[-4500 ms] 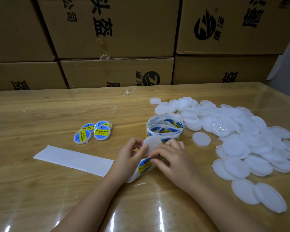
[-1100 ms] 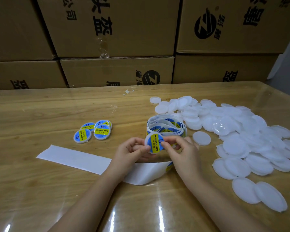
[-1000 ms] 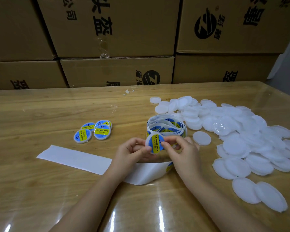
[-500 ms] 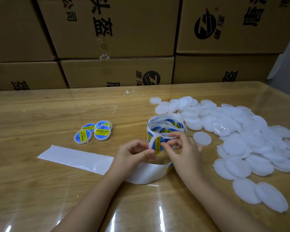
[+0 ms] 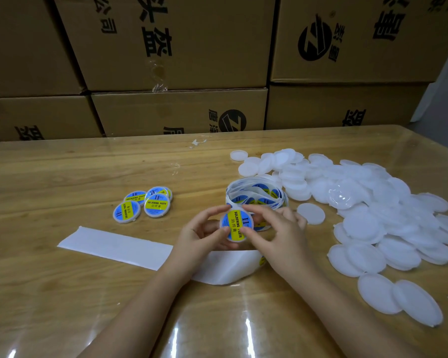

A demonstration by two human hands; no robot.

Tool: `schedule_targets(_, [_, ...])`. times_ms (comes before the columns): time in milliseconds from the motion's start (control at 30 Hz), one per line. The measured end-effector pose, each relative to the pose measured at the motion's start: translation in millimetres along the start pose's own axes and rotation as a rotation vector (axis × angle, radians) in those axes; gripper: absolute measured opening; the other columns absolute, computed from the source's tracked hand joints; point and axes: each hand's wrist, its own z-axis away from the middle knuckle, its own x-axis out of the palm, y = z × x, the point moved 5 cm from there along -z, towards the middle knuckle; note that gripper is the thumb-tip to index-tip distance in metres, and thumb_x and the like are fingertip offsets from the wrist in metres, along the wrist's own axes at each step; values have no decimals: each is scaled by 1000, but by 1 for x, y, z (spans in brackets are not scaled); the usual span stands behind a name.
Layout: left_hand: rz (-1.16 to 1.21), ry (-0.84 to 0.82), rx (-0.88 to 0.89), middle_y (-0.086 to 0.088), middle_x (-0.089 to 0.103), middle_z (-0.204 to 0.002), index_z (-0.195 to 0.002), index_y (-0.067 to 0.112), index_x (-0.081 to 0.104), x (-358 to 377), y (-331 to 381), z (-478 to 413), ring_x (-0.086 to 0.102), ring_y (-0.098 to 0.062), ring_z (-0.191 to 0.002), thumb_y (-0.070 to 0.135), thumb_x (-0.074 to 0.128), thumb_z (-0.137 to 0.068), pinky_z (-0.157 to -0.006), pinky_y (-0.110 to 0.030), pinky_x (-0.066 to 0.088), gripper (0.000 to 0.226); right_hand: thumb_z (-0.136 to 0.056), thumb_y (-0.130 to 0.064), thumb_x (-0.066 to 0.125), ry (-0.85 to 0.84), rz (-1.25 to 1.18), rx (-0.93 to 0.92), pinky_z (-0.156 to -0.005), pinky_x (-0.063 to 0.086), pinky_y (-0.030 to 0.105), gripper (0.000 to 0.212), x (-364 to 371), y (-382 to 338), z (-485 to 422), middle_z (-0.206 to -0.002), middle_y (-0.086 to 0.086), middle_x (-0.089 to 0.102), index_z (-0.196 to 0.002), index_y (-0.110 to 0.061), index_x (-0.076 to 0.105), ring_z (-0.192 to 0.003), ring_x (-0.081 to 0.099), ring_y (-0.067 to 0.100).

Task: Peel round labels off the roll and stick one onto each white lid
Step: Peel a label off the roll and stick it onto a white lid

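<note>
behind labelled lid [image 5: 236, 225], half-hidden label roll [image 5: 256, 195]

Lids [image 5: 361, 226] right of roll [image 5: 255, 193] (boxes [image 5: 179, 112] behind)

Dim, soft picture; overhead glare streaks the glossy table [image 5: 62, 177]; edges bow.

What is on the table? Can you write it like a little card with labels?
Held: lid with a blue and yellow label, pinched by left hand and right hand
Middle: label roll
Left side: cluster of labelled lids
Right side: pile of plain white lids
Front left: empty backing strip
Back: cardboard boxes
</note>
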Motion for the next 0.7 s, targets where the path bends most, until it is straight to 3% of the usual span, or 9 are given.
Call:
schedule_targets(200, [55, -25, 1, -13, 73, -87, -114, 17, 59, 2, 2, 0, 71, -27, -72, 2, 64, -72, -65, -28, 56, 44, -83, -24, 71, 71, -90, -13, -94, 23, 20, 32, -3, 1, 1, -75, -23, 58, -100, -50, 61, -95, 42, -12])
schedule_targets(300, [44, -51, 6, -13, 73, -88, -114, 15, 59, 4, 1, 0, 70, -23, -78, 3, 64, -73, -66, -28, 56, 43, -85, -29, 66, 85, -107, 37, -95, 26, 22, 18, -3, 5, 2, -79, -12, 59, -92, -46, 65, -93, 49, 4])
schedule_targets(433, [-29, -85, 70, -8, 73, -87, -114, 15, 59, 8, 2, 1, 69, -19, -84, 3, 64, -76, -72, -28, 56, 40, -82, -33, 71, 96, -66, 71, -92, 23, 17, 18, -3, 7, 1, -68, -14, 58, -78, -42, 55, -87, 53, 11])
schedule_targets(567, [-253, -59, 174, -24, 64, -76, -115, 24, 60, 9, 2, 2, 59, -37, -72, 0, 66, -82, -77, -44, 55, 42, -77, -42, 72, 91, -6, 94, -86, 22, 24, 23, -3, 8, 0, -63, -17, 54, -72, -34, 51, -88, 54, 17])
schedule_targets(633, [-386, -45, 219, -5, 62, -66, -118, 31, 56, 9, 2, 3, 57, -23, -64, 2, 67, -83, -72, -28, 52, 47, -70, -57, 66, 78, 32, 99, -86, 22, 25, 29, -3, 6, 1, -65, -17, 52, -70, -39, 43, -95, 49, 15])
schedule_targets(700, [-454, -35, 247, -1, 66, -71, -121, 38, 51, 10, 3, 6, 61, -10, -65, 5, 66, -82, -71, -14, 46, 53, -62, -66, 61, 87, 64, 87, -88, 26, 30, 37, -2, 3, 3, -65, -16, 47, -69, -37, 41, -102, 37, -6])
